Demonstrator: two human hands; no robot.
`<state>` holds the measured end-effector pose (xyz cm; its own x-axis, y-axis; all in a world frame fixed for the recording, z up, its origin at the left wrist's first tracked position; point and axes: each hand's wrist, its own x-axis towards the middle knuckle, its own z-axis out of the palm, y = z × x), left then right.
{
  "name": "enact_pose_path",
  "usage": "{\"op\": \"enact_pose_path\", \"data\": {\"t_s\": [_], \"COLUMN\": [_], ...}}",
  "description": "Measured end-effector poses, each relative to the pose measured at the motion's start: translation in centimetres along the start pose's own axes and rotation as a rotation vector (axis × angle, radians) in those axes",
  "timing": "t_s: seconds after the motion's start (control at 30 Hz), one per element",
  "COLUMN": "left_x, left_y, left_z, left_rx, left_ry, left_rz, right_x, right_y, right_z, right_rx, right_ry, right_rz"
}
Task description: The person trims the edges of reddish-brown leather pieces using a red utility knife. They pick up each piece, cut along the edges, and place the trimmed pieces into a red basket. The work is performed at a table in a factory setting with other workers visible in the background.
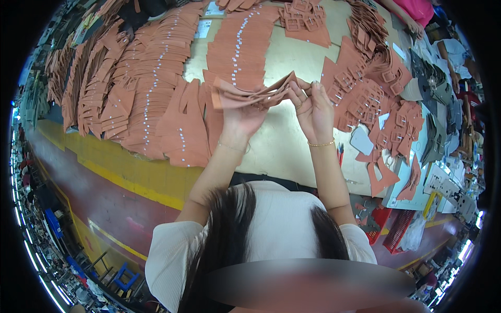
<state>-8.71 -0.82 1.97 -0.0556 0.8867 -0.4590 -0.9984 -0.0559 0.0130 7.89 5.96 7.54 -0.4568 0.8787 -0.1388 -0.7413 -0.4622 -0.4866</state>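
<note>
My left hand comes from below and holds a small stack of thin brown leather pieces, its palm turned up. Their layers fan apart slightly, and the right end rises toward the other hand. At that end is my right hand, fingers curled and the thumb drawn against the index finger. Whatever lies in this pinch is too small or hidden to make out. Just beyond the held stack, a long overlapping row of brown leather pieces with small white labels lies on the pale table.
More labelled leather rows cover the table's left side. Buckle-shaped leather pieces pile up at the right, near a pale card and pens. A co-worker's hand rests at the far right. Red crates stand below.
</note>
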Motion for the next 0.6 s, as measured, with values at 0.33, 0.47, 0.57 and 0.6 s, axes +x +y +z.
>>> {"op": "enact_pose_path", "data": {"t_s": [0.33, 0.47, 0.57, 0.6], "left_x": [4.5, 7.2, 5.5, 4.5], "left_y": [6.2, 7.6, 7.9, 8.0], "left_z": [6.8, 7.3, 6.0, 5.8], "left_rx": [-0.094, 0.047, 0.017, 0.040], "left_ry": [-0.107, 0.052, 0.168, 0.176], "left_rz": [0.318, 0.305, 0.264, 0.235], "right_x": [11.5, 17.9, 18.4, 17.6], "right_y": [4.3, 5.2, 4.8, 4.4], "right_z": [0.9, 0.9, -0.8, -1.6], "right_rx": [0.259, 0.203, 0.204, 0.112], "right_ry": [0.190, 0.242, 0.351, 0.225], "right_rz": [0.039, 0.032, 0.072, 0.054]}}
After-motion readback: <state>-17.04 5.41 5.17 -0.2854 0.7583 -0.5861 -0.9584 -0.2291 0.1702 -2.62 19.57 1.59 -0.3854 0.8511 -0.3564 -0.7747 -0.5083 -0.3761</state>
